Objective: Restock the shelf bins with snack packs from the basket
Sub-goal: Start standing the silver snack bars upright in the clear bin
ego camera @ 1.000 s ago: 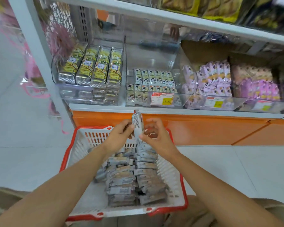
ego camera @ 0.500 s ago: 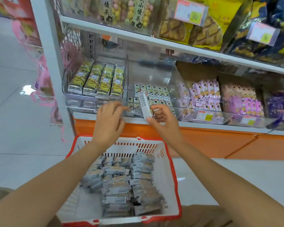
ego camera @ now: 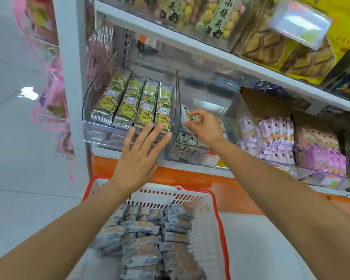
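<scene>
Dozens of packs point(ego camera: 143, 247) lie in the basket point(ego camera: 208, 217), filling most of its floor, stacked in rough rows. Basket sits below the shelf point(ego camera: 190, 164), on or near the person's lap.

Right hand point(ego camera: 202, 126) reaches into the middle clear bin point(ego camera: 232, 110), thumb and fingers pinched on one small pack point(ego camera: 185, 115), held upright near the bin's left wall. Pack not yet set down, by the look of it.

Left hand point(ego camera: 141, 150) open, fingers spread, empty, in front of the left bin point(ego camera: 89, 110); whether the fingertips touch its front edge, cannot tell.

Middle bin: a low layer of like packs along the front, with much room above and behind. Left bin: four rows of yellow-green packs point(ego camera: 133, 104), looks full. Bins to the right hold purple packs point(ego camera: 275, 138), also well stocked.

Judgement: restock is early. Only the front of the middle bin is filled; the basket load is mostly untouched. Many more pick-and-place rounds remain, one or a few packs each. The pack in hand needs lining up with the front rows.
</scene>
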`<act>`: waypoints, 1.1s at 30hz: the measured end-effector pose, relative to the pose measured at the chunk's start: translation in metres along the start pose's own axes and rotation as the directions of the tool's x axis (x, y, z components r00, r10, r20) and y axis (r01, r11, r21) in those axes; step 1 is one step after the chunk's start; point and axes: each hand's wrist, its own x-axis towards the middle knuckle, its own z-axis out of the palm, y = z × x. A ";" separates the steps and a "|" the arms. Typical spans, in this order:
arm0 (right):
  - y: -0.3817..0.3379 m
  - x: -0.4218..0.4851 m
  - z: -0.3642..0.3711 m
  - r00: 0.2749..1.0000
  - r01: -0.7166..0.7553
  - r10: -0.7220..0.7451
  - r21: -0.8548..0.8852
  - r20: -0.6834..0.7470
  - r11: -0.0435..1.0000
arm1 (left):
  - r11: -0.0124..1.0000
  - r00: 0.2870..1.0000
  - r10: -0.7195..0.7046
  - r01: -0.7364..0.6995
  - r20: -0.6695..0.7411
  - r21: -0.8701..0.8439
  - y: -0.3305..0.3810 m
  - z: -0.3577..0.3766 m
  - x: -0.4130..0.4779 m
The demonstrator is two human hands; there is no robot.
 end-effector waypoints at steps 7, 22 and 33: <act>-0.001 0.046 0.022 0.997 -0.056 0.064 -0.174 0.041 0.983 | 1.000 0.986 0.013 -0.010 -0.163 0.016 -0.001 0.021 0.000; -0.008 0.045 0.033 0.980 -0.034 0.087 -0.286 0.176 0.958 | 1.000 0.984 -0.001 0.003 -0.178 0.011 0.002 0.017 0.001; -0.002 0.012 -0.009 0.978 -0.103 0.108 -0.035 0.178 0.994 | 1.000 1.000 -0.019 0.019 0.005 0.008 0.008 -0.007 0.002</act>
